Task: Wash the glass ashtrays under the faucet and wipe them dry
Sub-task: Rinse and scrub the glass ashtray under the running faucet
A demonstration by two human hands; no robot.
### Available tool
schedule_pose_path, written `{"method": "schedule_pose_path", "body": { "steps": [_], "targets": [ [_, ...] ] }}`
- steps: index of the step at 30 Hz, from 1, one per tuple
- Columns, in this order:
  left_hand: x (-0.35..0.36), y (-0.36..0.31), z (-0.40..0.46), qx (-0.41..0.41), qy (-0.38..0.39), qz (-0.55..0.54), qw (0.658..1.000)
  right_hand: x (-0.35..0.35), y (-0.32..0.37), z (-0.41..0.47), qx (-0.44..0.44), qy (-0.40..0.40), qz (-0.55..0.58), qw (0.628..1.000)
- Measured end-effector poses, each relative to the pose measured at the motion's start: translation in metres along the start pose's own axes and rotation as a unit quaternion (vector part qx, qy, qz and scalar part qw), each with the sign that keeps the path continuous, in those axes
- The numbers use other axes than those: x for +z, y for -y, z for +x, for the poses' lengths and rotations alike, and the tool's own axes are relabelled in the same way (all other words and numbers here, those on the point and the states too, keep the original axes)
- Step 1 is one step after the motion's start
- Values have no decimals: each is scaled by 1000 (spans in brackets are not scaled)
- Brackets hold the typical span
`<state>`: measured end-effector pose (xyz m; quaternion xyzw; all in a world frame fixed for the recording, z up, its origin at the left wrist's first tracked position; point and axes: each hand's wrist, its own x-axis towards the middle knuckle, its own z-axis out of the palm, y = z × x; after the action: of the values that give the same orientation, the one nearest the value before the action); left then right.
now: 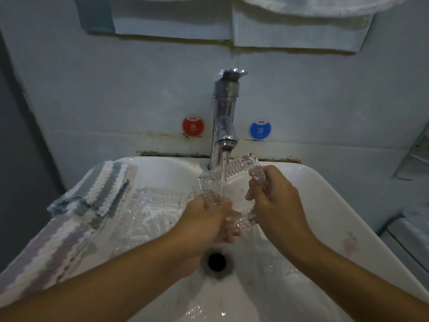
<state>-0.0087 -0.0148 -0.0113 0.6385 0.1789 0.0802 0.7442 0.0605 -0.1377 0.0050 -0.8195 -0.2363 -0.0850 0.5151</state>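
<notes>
Water is running from the faucet (224, 126) straight down onto a glass ashtray (228, 180) that the person is holding tilted over the middle of the sink (313, 201), its far corner lifted toward the spout. The left hand (209, 219) is gripping the near left edge, fingers curled under the wet glass, while the right hand (274, 194) is pinching the right rim with thumb and fingers closed around it. A second ashtray (151, 210) is lying in the left part of the basin, just beside the striped cloth (97, 189) draped over the sink's left rim. Judging from this, slipping is the main risk: the ridged glass is slick with water, both grips are sitting on edges only, and a loosened hold could be dropping it onto the basin or onto the other ashtray near it, chipping either one. The stream is also hitting a sloped face, so splashing toward the cloth is likely, which would leave it too damp for the drying step. The open drain (217, 261) is directly below the hands.
</notes>
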Motion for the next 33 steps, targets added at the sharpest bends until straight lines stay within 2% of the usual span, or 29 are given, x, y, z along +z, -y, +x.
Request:
{"method": "schedule_pose_path", "body": {
  "steps": [7,13,17,21,30,33],
  "targets": [
    [-6,-1,9,-5,-2,-5,1000,3,-1,-3,52,60,50,996],
    [-5,-1,6,7,-20,31,999,12,-5,-7,148,92,90,981],
    [-1,-1,3,12,-4,58,998,14,-1,-12,153,77,116,978],
    [3,3,4,16,-18,28,999,16,-1,-12,137,29,70,988],
    [1,-3,0,-25,-51,5,998,16,-4,-7,170,120,104,972],
    [0,-8,-2,-17,-78,32,996,18,-4,-8,176,135,118,968]
  ]
}}
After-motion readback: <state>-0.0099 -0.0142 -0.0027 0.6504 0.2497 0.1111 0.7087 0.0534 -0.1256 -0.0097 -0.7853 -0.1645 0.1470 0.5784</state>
